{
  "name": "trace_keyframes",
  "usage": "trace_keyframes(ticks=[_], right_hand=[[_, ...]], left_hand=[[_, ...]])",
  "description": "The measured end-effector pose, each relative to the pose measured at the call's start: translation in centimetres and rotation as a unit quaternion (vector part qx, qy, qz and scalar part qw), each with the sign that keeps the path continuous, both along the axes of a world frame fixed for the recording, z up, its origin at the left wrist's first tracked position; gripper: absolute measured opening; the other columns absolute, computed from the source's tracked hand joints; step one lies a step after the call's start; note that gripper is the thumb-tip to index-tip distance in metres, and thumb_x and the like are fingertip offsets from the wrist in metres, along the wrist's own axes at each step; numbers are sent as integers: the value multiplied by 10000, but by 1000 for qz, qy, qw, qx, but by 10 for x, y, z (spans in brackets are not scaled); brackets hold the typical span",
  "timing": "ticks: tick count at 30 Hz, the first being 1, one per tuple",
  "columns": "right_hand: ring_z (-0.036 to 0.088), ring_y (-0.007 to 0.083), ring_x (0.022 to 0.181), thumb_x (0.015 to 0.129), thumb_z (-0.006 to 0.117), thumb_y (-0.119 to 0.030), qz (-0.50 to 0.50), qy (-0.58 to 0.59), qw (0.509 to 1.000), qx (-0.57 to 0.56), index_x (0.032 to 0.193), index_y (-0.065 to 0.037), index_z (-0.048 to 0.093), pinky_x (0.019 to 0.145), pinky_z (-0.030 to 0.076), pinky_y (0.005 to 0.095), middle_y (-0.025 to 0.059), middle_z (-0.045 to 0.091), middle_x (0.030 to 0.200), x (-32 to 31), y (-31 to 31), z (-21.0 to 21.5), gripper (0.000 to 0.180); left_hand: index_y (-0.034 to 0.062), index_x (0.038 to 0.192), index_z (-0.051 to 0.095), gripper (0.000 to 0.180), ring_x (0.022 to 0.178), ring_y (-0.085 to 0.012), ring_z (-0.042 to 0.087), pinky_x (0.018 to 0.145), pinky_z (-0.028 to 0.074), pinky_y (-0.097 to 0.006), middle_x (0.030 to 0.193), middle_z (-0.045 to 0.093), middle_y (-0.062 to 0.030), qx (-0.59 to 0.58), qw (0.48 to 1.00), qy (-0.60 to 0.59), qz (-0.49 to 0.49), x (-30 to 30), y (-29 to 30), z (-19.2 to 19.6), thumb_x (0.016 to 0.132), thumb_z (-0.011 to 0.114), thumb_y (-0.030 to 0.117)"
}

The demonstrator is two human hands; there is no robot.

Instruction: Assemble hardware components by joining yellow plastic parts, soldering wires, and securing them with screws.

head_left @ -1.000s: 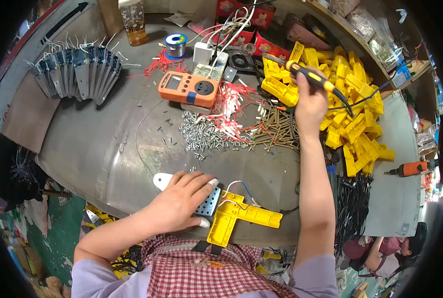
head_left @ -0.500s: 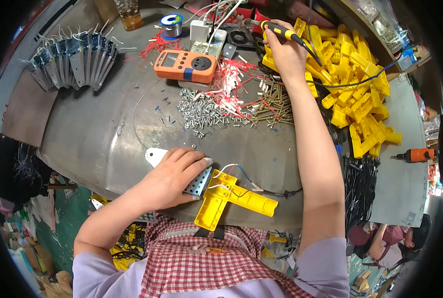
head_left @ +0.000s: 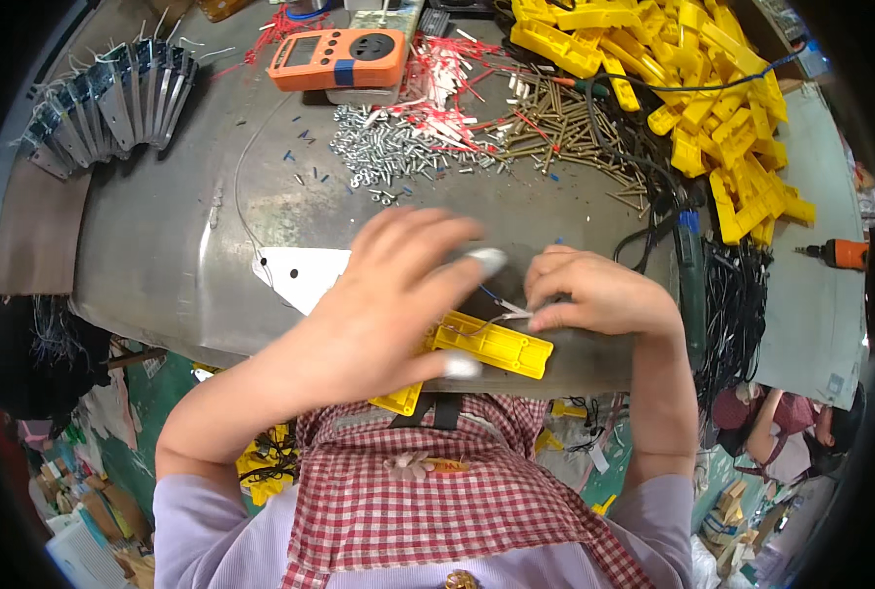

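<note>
My left hand (head_left: 398,294) is open, fingers spread and slightly blurred, over a yellow T-shaped plastic housing (head_left: 516,355). Two of its fingertips have white coverings. It hides most of the housing's left half and part of a white metal plate (head_left: 305,270) with holes. Beside the housing's right arm, my right hand (head_left: 589,294) pinches the cable where its thin wires (head_left: 504,312) emerge. Its closed fingers hide most of the cable. One dark wire runs from there into the housing.
An orange meter with a socket (head_left: 339,61) stands at the back. Nearby lie silver screws (head_left: 388,147), long brass-coloured screws (head_left: 565,123) and red-and-white wire bits (head_left: 437,83). Yellow housings (head_left: 722,118) are heaped at right, black cables (head_left: 737,324) below them. Metal plates with wires (head_left: 113,98) stand at left.
My right hand has let go of the yellow-and-black soldering iron at the back and come down to the cable. My left hand has lifted off the perforated metal plate and opened. The view has shifted.
</note>
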State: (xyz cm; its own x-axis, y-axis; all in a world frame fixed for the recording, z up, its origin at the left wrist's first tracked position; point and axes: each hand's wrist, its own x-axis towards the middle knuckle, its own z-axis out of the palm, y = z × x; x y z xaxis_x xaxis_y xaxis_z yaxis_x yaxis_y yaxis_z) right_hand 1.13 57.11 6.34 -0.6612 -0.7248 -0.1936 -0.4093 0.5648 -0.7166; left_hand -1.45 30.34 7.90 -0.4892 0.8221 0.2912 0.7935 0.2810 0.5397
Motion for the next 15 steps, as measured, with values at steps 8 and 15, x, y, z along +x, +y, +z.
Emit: trace_keyframes(ticks=[8, 15], right_hand=[[546, 63, 562, 877, 599, -168, -303, -196, 931, -43, 859, -14, 608, 522, 422, 246, 33, 594, 696, 35, -7, 30, 155], [588, 130, 668, 826, 618, -104, -320, 41, 935, -149, 984, -7, 602, 589, 445, 264, 85, 594, 757, 12, -78, 15, 186]], left_hand=[[68, 993, 614, 408, 1086, -253, 518, 1010, 287, -529, 1137, 561, -90, -28, 990, 133, 48, 11, 21, -15, 615, 736, 164], [44, 1342, 374, 595, 963, -184, 579, 832, 449, -300, 1098, 592, -113, 184, 890, -397, 130, 4, -10, -32, 823, 656, 119]])
